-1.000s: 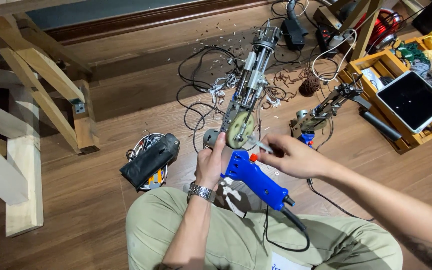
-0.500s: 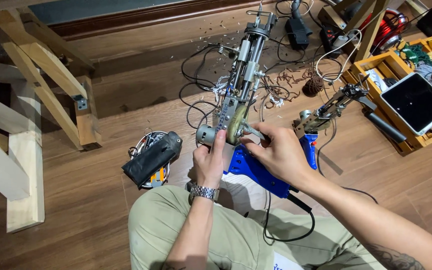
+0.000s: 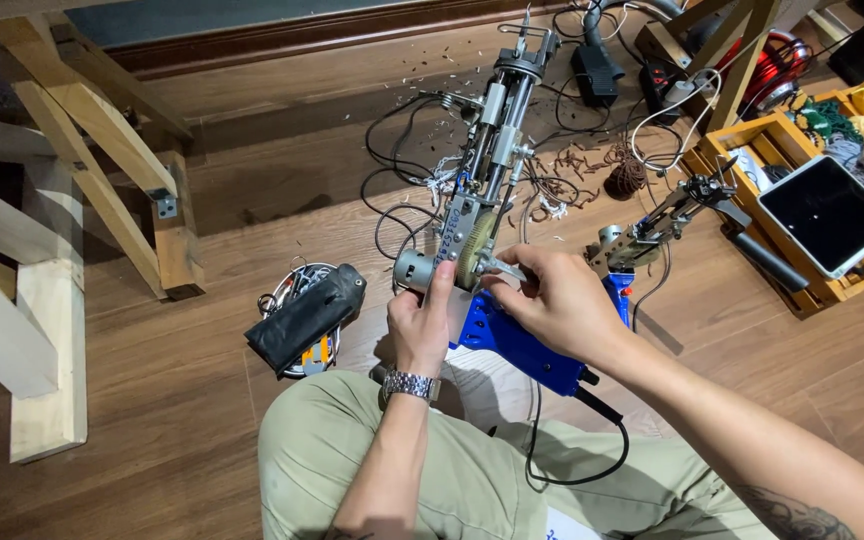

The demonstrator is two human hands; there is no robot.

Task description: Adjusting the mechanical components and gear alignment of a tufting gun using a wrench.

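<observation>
i see the tufting gun (image 3: 492,200) lying across the lap and floor, its blue handle (image 3: 512,340) nearest the body and the metal needle end pointing away toward the skirting. my left hand (image 3: 420,325) is clamped around the small motor end at the gun's left side, thumb up along the frame. my right hand (image 3: 552,300) has its fingertips pinched together at the brass gear (image 3: 472,250), apparently on a small silvery part; whether that part is gripped or only touched, i cannot tell.

risks noted: fingers sit right at the gear teeth, and the black cord (image 3: 572,470) runs from the handle, so any trigger contact could nip them. loose wires (image 3: 402,215) trail beside the frame and could snag. a small fastener, if dropped, would likely vanish among the yarn scraps (image 3: 562,165) on the wooden floor (image 3: 172,430).
</observation>
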